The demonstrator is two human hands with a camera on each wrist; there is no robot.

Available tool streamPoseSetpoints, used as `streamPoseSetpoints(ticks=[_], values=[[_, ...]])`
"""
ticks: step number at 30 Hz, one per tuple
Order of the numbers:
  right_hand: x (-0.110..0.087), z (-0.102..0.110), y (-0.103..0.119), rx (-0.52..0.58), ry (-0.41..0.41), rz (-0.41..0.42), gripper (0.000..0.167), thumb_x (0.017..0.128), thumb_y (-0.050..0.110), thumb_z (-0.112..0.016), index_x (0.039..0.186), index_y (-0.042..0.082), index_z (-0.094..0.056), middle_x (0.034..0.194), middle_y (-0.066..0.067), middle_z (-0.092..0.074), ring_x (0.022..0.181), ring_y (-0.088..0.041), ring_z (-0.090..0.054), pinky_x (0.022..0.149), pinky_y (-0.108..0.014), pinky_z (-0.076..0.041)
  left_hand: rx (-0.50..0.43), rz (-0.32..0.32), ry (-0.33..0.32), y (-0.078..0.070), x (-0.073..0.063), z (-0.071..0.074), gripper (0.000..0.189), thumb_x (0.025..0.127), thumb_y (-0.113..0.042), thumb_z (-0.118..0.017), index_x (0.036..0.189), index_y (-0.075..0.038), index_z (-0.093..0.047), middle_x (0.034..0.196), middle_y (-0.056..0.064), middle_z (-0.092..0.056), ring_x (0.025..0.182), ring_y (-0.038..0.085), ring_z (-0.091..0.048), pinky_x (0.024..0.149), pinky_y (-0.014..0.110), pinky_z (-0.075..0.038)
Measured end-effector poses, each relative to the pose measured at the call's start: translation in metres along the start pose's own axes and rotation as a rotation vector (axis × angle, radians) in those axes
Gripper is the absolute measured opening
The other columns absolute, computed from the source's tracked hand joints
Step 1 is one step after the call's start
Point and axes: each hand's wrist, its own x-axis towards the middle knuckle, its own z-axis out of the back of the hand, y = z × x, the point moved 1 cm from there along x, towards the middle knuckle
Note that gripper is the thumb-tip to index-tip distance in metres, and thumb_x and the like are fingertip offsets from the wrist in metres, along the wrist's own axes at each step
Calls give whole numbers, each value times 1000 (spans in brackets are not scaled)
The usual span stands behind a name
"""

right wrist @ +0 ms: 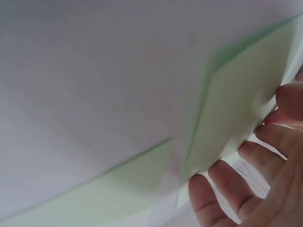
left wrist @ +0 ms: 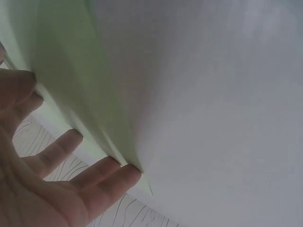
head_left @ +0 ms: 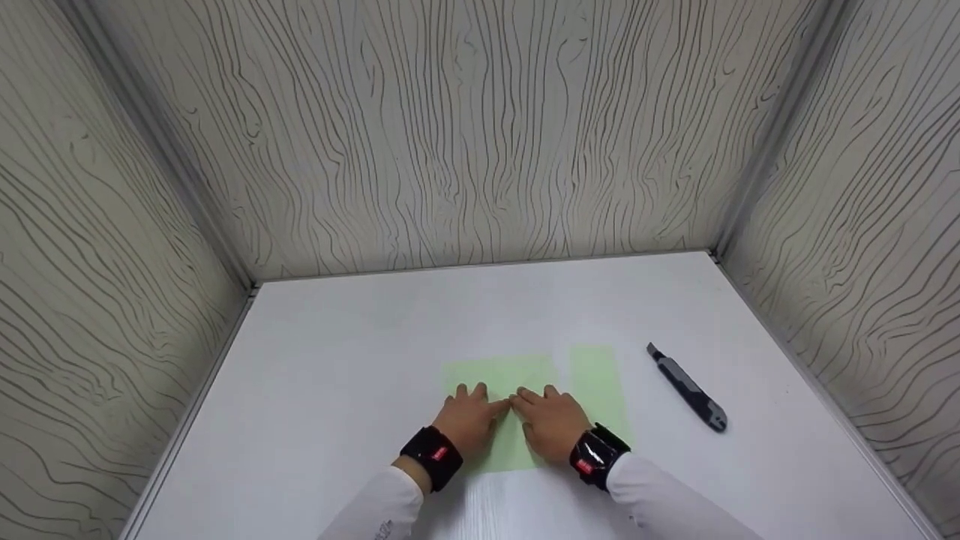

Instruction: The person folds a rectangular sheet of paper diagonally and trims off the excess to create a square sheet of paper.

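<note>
A light green sheet of paper [head_left: 510, 367] lies flat on the white table, beneath both hands. My left hand [head_left: 469, 420] rests on its left part, fingers spread and fingertips touching the paper. On the right part lies my right hand [head_left: 551, 424], its fingertips also on the sheet. The two hands nearly meet at the middle of the paper. In the left wrist view, the fingers [left wrist: 106, 182] touch the green sheet [left wrist: 80, 80] with their tips. The right wrist view has the fingertips along the sheet [right wrist: 236, 109] too. Neither hand grips anything.
A narrow green paper strip [head_left: 598, 375] lies just right of the sheet, partly behind the right hand. Farther right is a black and grey utility knife [head_left: 688, 390], its blade end pointing away. Wood-patterned panels [head_left: 480, 135] enclose the white table [head_left: 337, 337] at the back and sides.
</note>
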Motion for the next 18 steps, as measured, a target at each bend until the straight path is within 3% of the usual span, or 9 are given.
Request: streamPoseSetpoints(ticks=[3,6,11,14,18], values=[[3,3,2,-9,-11,21,36,102,23,-66,136,15,-73,140,-7,-75,110,-35,-70,82,-50,-61,16,2,1,-1,0,-1,49,101,-15,-68,144,-40,-69,126,14,-70,104,37,-66,81,53,-64],[7,4,1,19,2,58,34,102,21,-65,134,9,-72,139,-11,-75,120,-36,-70,96,-51,-62,45,-6,3,-2,0,0,54,98,-14,-70,146,-39,-68,128,14,-69,104,37,-67,82,53,-64],[8,1,-7,137,98,59,41,105,21,-63,142,3,-67,151,-20,-67,142,-44,-62,118,-56,-51,109,-36,38,-3,-6,4,57,99,-17,-68,152,-39,-63,135,13,-69,114,39,-69,87,51,-64],[8,-3,-14,159,125,40,43,107,26,-62,146,8,-66,156,-20,-63,146,-44,-60,120,-56,-49,121,-49,84,-1,-10,6,56,104,-19,-62,155,-39,-60,143,14,-67,127,43,-68,96,52,-64],[9,-6,-21,150,100,27,45,105,30,-67,146,14,-68,155,-16,-65,143,-40,-62,117,-54,-53,90,-51,128,3,-15,7,55,106,-20,-59,158,-39,-56,153,14,-61,141,47,-62,107,56,-59]])
